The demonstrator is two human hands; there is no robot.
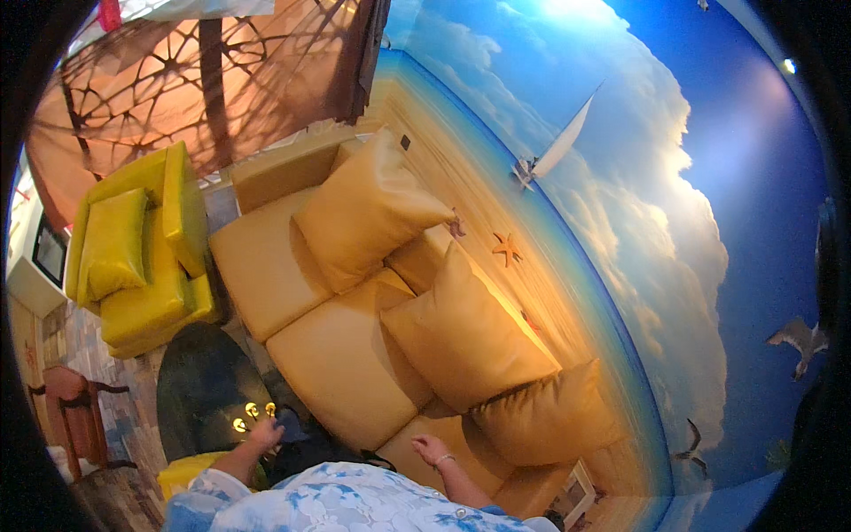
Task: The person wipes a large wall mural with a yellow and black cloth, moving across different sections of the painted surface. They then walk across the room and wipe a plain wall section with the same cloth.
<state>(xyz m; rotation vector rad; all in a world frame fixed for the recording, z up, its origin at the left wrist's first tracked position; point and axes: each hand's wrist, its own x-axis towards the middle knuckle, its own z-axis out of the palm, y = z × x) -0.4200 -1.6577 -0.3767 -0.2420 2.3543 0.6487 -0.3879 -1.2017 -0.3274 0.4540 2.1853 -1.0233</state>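
At the lower left, my left hand (pixel 266 433) is at the edge of a dark oval table (pixel 203 379), close beside several small round shiny gold items (pixel 251 409). Whether its fingers hold one of them cannot be told. Near the bottom middle, my right hand (pixel 431 448) is over the seat of a tan sofa (pixel 352 352), with its fingers partly curled and a bracelet on the wrist. Nothing shows clearly in it. Large tan cushions (pixel 465 332) lean along the sofa's back.
A yellow-green armchair (pixel 149 299) with a cushion stands at the left, above a brown wooden chair (pixel 76 405). Another yellow seat (pixel 186 472) shows by my left arm. A wall mural (pixel 598 266) of beach and sky runs behind the sofa. A framed picture (pixel 575 495) is at lower right.
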